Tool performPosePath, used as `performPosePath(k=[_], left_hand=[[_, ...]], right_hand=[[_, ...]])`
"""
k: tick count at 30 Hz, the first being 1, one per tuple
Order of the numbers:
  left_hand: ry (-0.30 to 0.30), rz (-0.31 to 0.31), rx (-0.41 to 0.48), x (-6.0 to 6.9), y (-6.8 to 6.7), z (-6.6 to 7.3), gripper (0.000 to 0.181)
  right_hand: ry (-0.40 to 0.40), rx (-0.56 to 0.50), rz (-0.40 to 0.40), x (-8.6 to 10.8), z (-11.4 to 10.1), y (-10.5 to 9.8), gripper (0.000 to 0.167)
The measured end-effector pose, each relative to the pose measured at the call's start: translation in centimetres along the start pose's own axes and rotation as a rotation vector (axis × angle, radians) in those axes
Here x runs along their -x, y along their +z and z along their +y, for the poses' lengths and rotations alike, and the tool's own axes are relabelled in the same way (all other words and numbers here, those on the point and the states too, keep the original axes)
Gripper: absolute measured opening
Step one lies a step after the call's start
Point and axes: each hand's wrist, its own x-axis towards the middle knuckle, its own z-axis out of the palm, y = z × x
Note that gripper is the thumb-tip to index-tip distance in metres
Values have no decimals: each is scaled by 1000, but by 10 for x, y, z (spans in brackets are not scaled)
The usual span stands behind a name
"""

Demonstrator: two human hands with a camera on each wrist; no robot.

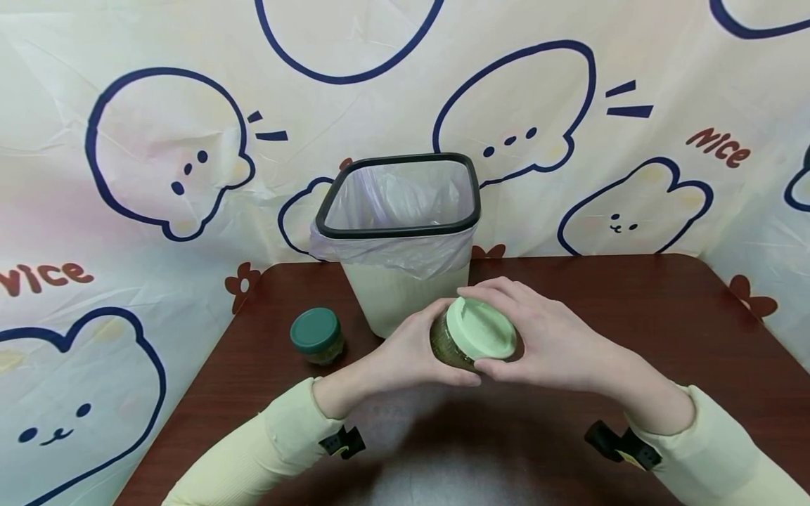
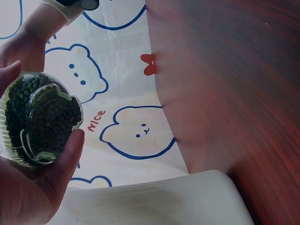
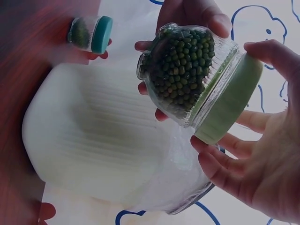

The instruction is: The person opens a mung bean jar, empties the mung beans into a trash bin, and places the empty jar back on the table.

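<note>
two hands (image 1: 547, 330) grip a jar (image 3: 187, 75); cartoon sheeting (image 1: 354, 123) borders the reddish-brown table (image 1: 633, 302).

I have both arms reaching forward and angling inward, the left arm (image 1: 266, 444) from lower left, the right arm (image 1: 718, 450) from lower right. My left hand (image 1: 419, 351) curves in a cradling grip; my right hand (image 1: 549, 327) faces it, fingers bent, gripping too.

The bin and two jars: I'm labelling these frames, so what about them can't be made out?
- Floor of the bin: head view, hidden by the bag.
- Bin: left wrist view, mostly cut off by the bottom edge.
- Much of the held jar: head view, covered by the hands.
- Exact contents of standing jar: right wrist view, too blurred.
</note>
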Motion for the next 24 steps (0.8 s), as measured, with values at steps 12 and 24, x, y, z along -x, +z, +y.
performPosePath(k=[12, 24], left_hand=[[-3, -13, 9, 1, 0, -3, 85], [12, -3, 56, 2, -1, -4, 85]], right_hand=[[-43, -95, -26, 2, 2, -6, 79], [13, -69, 98, 7, 11, -15, 80]])
